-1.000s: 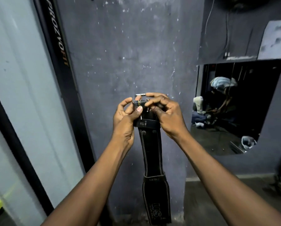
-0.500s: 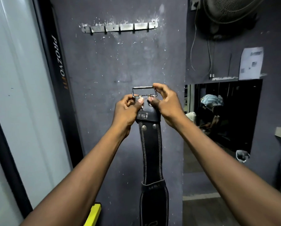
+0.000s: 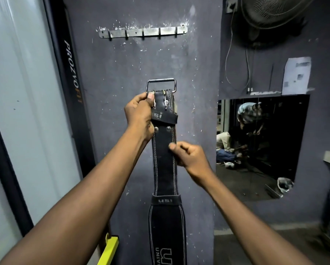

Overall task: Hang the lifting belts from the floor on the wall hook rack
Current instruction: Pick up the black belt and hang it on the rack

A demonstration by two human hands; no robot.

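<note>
The left hand point(image 3: 139, 113) fingers are closed on the lifting belt point(image 3: 165, 165) just under its buckle point(image 3: 161, 85). The right hand point(image 3: 189, 157) fingers pinch the strap lower down. The hook rack point(image 3: 143, 32) is well above.

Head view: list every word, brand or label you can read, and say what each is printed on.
"PROZVOFIT": down the black door frame, the last letters orange.
"USI": on the lower keeper loop of the lifting belt.
"SI": on the upper keeper loop, partly hidden by the left hand.
"U" and "UNIV...": on the belt's wide back pad, cut off by the frame.
Paper notice on the wall: blurred, unreadable.
</note>
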